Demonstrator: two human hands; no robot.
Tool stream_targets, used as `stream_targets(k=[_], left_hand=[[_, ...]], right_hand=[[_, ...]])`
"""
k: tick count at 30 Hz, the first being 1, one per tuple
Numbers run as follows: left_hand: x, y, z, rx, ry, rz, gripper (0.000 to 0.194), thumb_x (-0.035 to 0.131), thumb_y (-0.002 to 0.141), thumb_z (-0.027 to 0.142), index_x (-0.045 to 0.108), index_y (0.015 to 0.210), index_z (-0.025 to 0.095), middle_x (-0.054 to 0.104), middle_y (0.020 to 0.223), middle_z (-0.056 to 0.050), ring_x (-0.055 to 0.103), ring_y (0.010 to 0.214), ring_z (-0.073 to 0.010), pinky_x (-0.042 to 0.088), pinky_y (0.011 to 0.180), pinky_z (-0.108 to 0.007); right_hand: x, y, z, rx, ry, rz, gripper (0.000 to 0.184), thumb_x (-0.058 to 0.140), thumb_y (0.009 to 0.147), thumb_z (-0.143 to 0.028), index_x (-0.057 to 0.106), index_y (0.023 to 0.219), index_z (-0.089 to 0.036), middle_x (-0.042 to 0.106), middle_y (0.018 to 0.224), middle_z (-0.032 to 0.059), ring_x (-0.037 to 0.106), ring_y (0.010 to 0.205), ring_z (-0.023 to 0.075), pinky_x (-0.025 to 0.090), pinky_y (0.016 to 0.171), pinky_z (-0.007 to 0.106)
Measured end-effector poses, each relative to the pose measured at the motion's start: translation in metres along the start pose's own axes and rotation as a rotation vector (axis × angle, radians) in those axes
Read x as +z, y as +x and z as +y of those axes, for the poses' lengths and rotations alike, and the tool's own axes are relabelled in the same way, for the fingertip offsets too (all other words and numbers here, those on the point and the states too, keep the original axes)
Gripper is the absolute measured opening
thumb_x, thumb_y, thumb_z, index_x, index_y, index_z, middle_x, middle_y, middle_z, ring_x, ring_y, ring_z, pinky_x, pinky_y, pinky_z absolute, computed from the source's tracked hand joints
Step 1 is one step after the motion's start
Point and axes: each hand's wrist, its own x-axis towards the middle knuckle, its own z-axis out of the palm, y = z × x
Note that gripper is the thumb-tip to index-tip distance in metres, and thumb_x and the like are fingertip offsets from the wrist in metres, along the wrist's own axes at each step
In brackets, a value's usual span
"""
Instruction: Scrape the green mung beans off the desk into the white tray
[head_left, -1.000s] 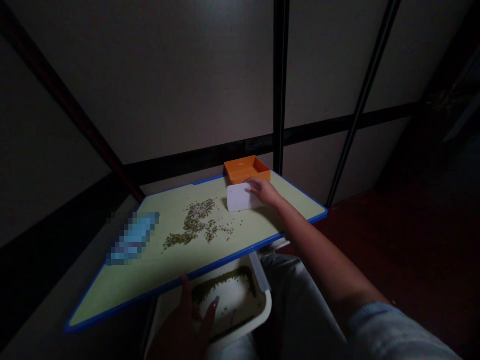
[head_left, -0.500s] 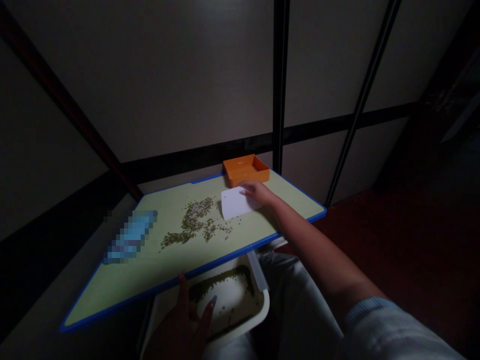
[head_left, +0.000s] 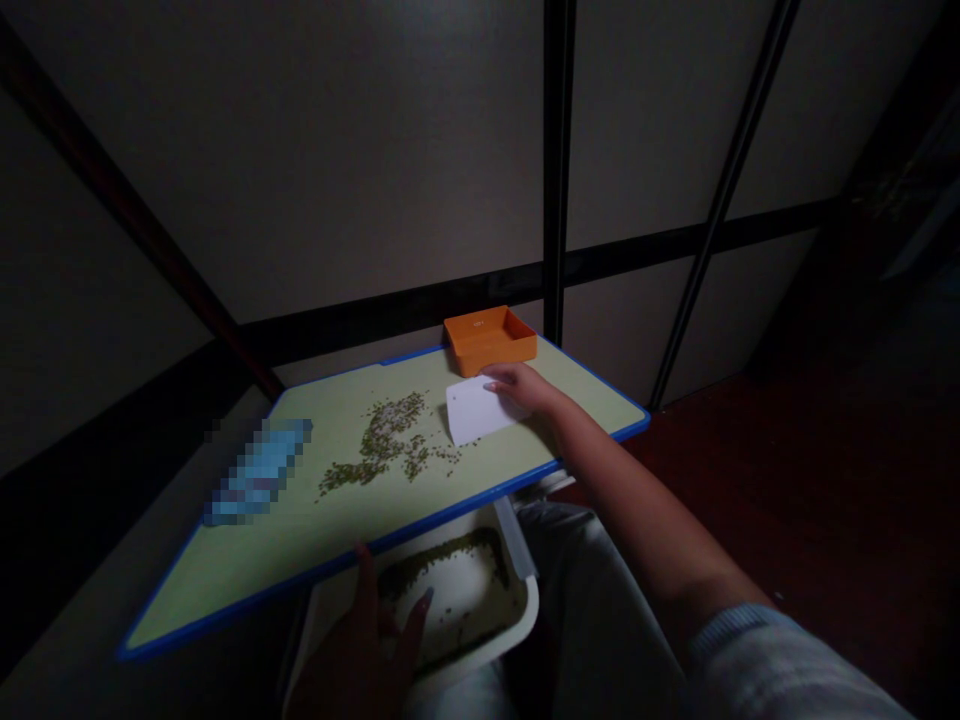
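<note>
My right hand [head_left: 516, 385] pinches the upper edge of a thin white card [head_left: 476, 410], held tilted over the table [head_left: 585, 395]. Left of the card, small greenish-brown grains [head_left: 394, 425], like seeds or beans, lie scattered in a loose patch. Below the table's front edge sits a white tub [head_left: 529, 610] with more of these grains along its inner sides. In shadow over the tub's left part is my left hand [head_left: 367, 640], its thumb and forefinger spread apart. The forefinger reaches up to the table's blue edge. Its other fingers are mostly hidden in the dark.
An orange open box [head_left: 495, 355] stands at the table's back edge, just behind my right hand. A light-blue object [head_left: 262, 470], blurred out, lies at the left end. A panelled wall [head_left: 397, 150] rises behind the table. My legs are below, beside the tub.
The white card and my right hand have shifted very slightly to the right. My left hand stays where it was, and the grains look the same.
</note>
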Motion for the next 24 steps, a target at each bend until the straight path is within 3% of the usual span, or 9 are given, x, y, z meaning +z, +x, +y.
stream_targets(k=[6, 17, 24], left_hand=[[0.005, 0.0, 0.006, 0.005, 0.017, 0.003, 0.091, 0.026, 0.088, 0.061, -0.006, 0.154, 0.006, 0.064, 0.079, 0.001, 0.063, 0.071, -0.0208, 0.042, 0.068, -0.033], [-0.001, -0.004, 0.034, 0.014, 0.063, -0.023, 0.086, 0.025, 0.092, 0.055, -0.008, 0.154, 0.007, 0.066, 0.088, -0.004, 0.065, 0.085, -0.0225, 0.042, 0.075, -0.034], [-0.002, -0.007, 0.036, 0.0, 0.077, -0.035, 0.085, 0.025, 0.092, 0.056, -0.006, 0.155, 0.009, 0.066, 0.085, -0.003, 0.066, 0.083, -0.0223, 0.041, 0.072, -0.032]], right_hand=[[-0.006, -0.008, 0.0, 0.003, -0.008, 0.009, 0.029, 0.065, 0.084, -0.009, 0.076, 0.11, -0.016, 0.075, 0.118, 0.0114, 0.068, 0.11, 0.0253, 0.046, 0.103, 0.043], [-0.011, -0.031, -0.005, -0.002, -0.024, 0.072, 0.027, 0.066, 0.084, -0.01, 0.076, 0.107, -0.02, 0.076, 0.114, 0.0097, 0.068, 0.109, 0.0247, 0.045, 0.104, 0.044], [-0.01, -0.042, -0.005, 0.019, -0.017, 0.094, 0.03, 0.065, 0.084, -0.011, 0.075, 0.111, -0.02, 0.074, 0.121, 0.0106, 0.067, 0.114, 0.0248, 0.043, 0.107, 0.045]])
